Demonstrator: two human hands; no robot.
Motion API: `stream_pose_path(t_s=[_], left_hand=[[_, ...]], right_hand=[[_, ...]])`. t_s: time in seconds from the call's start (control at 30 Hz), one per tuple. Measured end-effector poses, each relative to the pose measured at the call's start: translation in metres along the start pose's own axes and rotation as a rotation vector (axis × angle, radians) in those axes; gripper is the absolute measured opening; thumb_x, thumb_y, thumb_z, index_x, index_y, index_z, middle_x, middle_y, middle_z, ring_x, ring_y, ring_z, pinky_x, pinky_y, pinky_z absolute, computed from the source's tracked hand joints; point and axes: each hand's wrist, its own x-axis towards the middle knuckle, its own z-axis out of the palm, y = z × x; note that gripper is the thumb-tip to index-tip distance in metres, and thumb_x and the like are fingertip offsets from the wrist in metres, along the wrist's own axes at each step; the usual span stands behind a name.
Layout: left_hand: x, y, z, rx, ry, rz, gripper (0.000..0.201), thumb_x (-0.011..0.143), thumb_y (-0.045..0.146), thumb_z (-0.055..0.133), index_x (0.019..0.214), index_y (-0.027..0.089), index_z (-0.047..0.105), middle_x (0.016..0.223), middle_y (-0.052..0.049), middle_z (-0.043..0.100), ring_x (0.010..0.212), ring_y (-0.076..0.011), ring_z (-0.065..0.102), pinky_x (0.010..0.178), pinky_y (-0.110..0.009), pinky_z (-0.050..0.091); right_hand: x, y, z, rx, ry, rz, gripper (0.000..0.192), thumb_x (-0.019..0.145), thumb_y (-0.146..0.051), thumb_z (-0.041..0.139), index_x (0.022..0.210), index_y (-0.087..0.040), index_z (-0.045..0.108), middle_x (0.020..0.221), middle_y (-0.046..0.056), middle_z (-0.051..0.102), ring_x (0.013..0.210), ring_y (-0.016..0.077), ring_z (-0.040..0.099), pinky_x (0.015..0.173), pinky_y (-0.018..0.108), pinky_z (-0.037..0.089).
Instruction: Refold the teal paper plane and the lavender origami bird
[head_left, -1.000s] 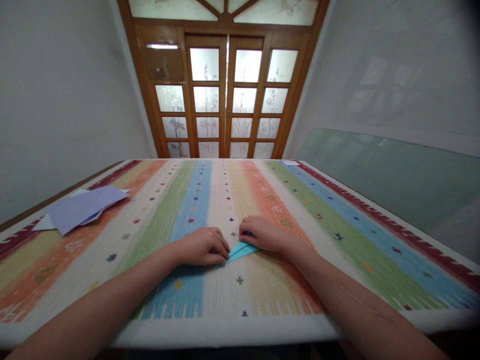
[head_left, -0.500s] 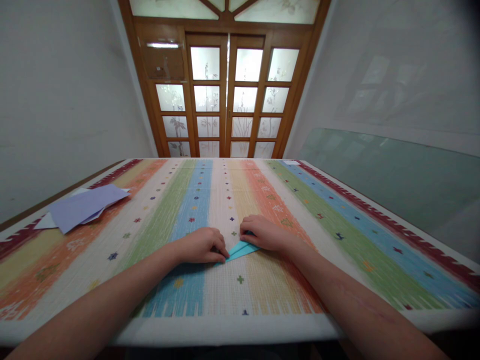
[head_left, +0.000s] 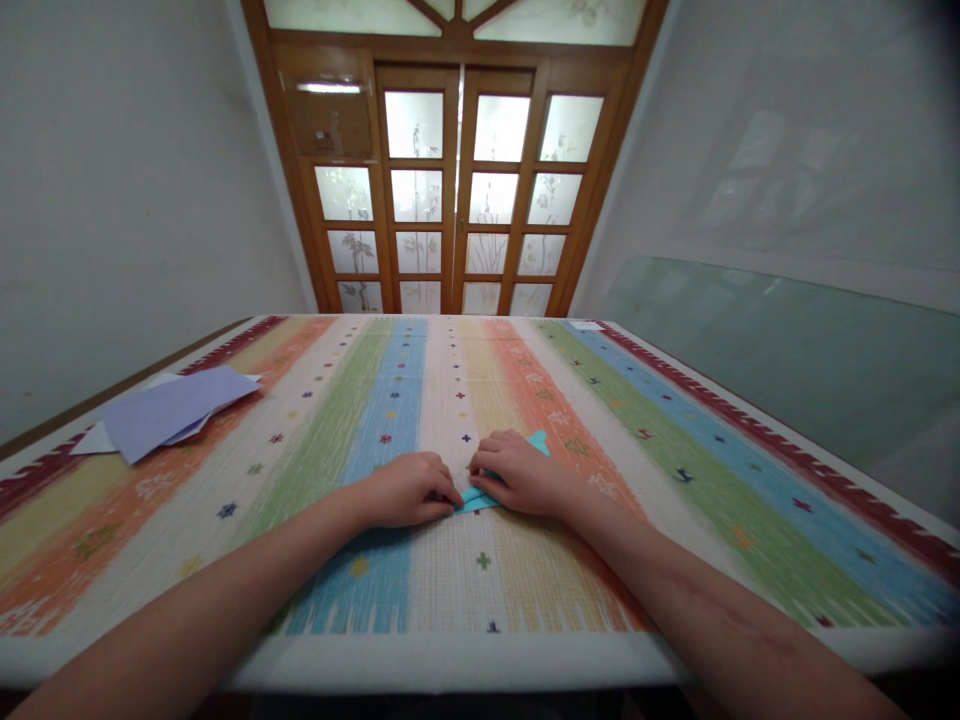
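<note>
A turquoise piece of folded paper (head_left: 474, 498) lies on the striped tablecloth (head_left: 450, 590) close to the front of the table. My left hand (head_left: 409, 490) pinches its narrow left end between thumb and fingertips. Over its middle, my right hand (head_left: 521, 472) is closed with curled fingers pressing the paper. A pointed turquoise corner shows beyond the right knuckles. Both hands hide much of the sheet, so its full shape cannot be made out.
To the left lies a loose stack of lilac and white paper sheets (head_left: 176, 405). A small white slip (head_left: 586, 326) rests at the far right edge. A greenish glass panel (head_left: 780, 330) stands along the right side, and wooden doors (head_left: 455, 190) are behind the table.
My right hand has slid slightly left along the paper, nearer my left hand. A turquoise corner now shows behind its knuckles. My left hand stays nearly in place.
</note>
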Motion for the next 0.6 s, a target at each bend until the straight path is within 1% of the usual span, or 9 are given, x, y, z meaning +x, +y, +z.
stream_pose_path(t_s=[0.2,0.37,0.5,0.6], left_hand=[[0.001,0.0,0.003,-0.006,0.033,-0.019,0.02,0.091,0.02,0.058,0.101,0.021,0.074,0.093,-0.004,0.074,0.088,-0.0163,0.064,0.085,-0.028,0.045],[0.001,0.002,0.0,-0.082,0.02,-0.01,0.021,0.091,0.019,0.056,0.103,0.02,0.074,0.096,-0.005,0.075,0.089,-0.016,0.066,0.086,-0.027,0.046],[0.002,0.005,-0.001,-0.15,-0.002,0.002,0.022,0.092,0.018,0.055,0.106,0.02,0.073,0.097,-0.005,0.075,0.088,-0.0153,0.066,0.084,-0.025,0.047],[0.002,0.005,0.003,-0.145,0.012,0.034,0.023,0.092,0.018,0.055,0.106,0.022,0.073,0.097,-0.004,0.074,0.09,-0.0156,0.065,0.087,-0.027,0.046]], right_hand=[[0.004,-0.008,0.008,-0.016,-0.005,-0.052,0.016,0.094,-0.027,0.054,0.084,-0.018,0.063,0.084,0.004,0.063,0.082,0.0173,0.054,0.079,0.031,0.035],[0.003,-0.007,0.003,-0.075,-0.004,-0.051,0.018,0.095,-0.028,0.053,0.083,-0.018,0.063,0.085,0.004,0.064,0.083,0.0179,0.052,0.081,0.032,0.034],[0.002,-0.005,-0.002,-0.113,0.01,-0.03,0.021,0.095,-0.031,0.054,0.082,-0.019,0.065,0.085,0.005,0.065,0.088,0.0199,0.051,0.088,0.036,0.032],[0.003,-0.005,-0.004,-0.13,0.024,-0.02,0.024,0.096,-0.033,0.054,0.079,-0.02,0.066,0.084,0.004,0.066,0.093,0.0214,0.051,0.097,0.042,0.027]])
